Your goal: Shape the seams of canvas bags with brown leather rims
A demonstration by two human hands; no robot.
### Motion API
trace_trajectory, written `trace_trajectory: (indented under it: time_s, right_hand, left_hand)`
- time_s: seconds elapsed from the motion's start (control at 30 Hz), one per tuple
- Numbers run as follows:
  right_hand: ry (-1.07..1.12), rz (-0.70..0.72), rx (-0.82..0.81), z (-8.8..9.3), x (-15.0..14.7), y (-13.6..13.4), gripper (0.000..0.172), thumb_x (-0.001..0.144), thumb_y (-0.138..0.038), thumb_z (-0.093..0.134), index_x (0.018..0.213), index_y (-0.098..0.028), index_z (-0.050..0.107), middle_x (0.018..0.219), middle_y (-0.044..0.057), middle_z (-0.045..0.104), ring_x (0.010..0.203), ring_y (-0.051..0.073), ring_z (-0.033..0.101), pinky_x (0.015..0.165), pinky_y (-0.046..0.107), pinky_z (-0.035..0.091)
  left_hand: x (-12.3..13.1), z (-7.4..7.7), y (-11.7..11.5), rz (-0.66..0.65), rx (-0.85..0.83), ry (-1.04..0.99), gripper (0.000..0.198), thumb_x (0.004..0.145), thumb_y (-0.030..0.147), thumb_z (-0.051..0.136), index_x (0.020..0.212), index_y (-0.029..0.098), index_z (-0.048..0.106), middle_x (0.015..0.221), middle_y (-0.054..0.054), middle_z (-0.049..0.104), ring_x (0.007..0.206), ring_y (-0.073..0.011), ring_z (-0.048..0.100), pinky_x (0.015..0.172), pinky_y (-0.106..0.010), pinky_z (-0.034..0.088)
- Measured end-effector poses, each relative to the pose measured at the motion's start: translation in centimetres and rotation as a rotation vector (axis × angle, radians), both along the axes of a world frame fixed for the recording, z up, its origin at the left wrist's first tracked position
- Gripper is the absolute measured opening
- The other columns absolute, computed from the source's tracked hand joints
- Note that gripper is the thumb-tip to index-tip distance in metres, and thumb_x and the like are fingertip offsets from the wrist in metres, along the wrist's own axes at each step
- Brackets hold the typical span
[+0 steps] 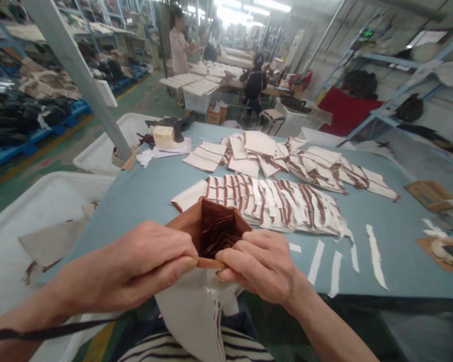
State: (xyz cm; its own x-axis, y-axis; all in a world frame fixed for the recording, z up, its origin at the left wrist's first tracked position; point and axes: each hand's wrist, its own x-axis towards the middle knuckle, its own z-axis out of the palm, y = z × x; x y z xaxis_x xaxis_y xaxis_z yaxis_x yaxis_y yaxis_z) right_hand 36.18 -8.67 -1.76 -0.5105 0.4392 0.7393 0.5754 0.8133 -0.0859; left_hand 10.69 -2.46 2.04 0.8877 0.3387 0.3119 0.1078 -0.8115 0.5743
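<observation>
Close in front of me is a fabric bag (184,221), its mouth open towards me, with a brown inner side and cream cloth (184,311) hanging below my hands. Dark brown folds (217,234) show inside, but I cannot tell whether they are lining or loose pieces. My left hand (147,264) is closed, pinching the near rim between thumb and fingers. A little to the right, my right hand (258,261) grips the same rim, thumb and fingertips pressed together. Just beyond the bag lies a row of overlapping cream pieces (234,193) with brown edges.
A blue-grey table (143,206) carries a heap of cream pieces (256,146), several white strips (316,262) and a yellowish block (164,137). White bins (60,183) stand at the left, beside a slanted metal post (79,70). Two people (254,80) are farther back.
</observation>
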Motion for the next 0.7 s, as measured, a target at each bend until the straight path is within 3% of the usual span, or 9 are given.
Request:
trace_trajectory:
  time_s: [0.17,0.3,0.47,0.57,0.7]
  right_hand:
    - [0.079,0.045,-0.019,-1.0,-0.5,0.5,0.041,0.122,-0.036,0.045,0.094,-0.017,0.068,0.061,-0.002,0.061,0.054,0.013,0.052,0.056,0.033,0.035]
    - [0.085,0.037,-0.026,-1.6,-0.7,1.1,0.034,0.119,-0.037,0.055,0.094,-0.018,0.069,0.063,-0.003,0.063,0.055,0.012,0.054,0.057,0.031,0.036]
    - [0.137,0.069,-0.057,-2.0,-0.9,1.8,0.037,0.121,-0.036,0.050,0.094,-0.018,0.069,0.064,-0.002,0.064,0.056,0.013,0.054,0.056,0.031,0.036]
    - [0.174,0.102,-0.085,-2.1,-1.0,2.2,0.045,0.122,-0.038,0.043,0.090,-0.017,0.068,0.066,0.000,0.068,0.056,0.013,0.055,0.057,0.030,0.038]
    - [0.184,0.116,-0.157,-2.2,-0.7,2.2,0.048,0.122,-0.043,0.042,0.090,-0.018,0.070,0.065,0.000,0.067,0.057,0.012,0.058,0.057,0.028,0.039]
  left_hand:
    - [0.3,-1.8,0.8,0.012,-0.174,-0.131,0.030,0.106,0.011,0.049,0.078,0.023,0.048,0.062,0.008,0.048,0.053,-0.0098,0.044,0.054,-0.022,0.034]
    - [0.2,-2.5,1.6,0.009,-0.237,-0.097,0.029,0.109,0.017,0.052,0.082,0.021,0.059,0.063,0.007,0.056,0.052,-0.0094,0.049,0.052,-0.020,0.036]
    - [0.3,-1.4,1.8,0.024,-0.119,-0.006,0.021,0.113,0.021,0.053,0.099,0.022,0.069,0.076,0.005,0.070,0.064,-0.0107,0.062,0.063,-0.021,0.042]
    - [0.4,-0.7,1.7,0.037,-0.063,0.039,0.023,0.111,0.019,0.053,0.092,0.021,0.065,0.074,0.005,0.065,0.063,-0.0111,0.059,0.062,-0.023,0.039]
    - [0.5,-0.1,1.8,0.016,-0.144,0.036,0.027,0.109,0.018,0.053,0.083,0.021,0.059,0.068,0.006,0.057,0.058,-0.0109,0.051,0.058,-0.024,0.036]
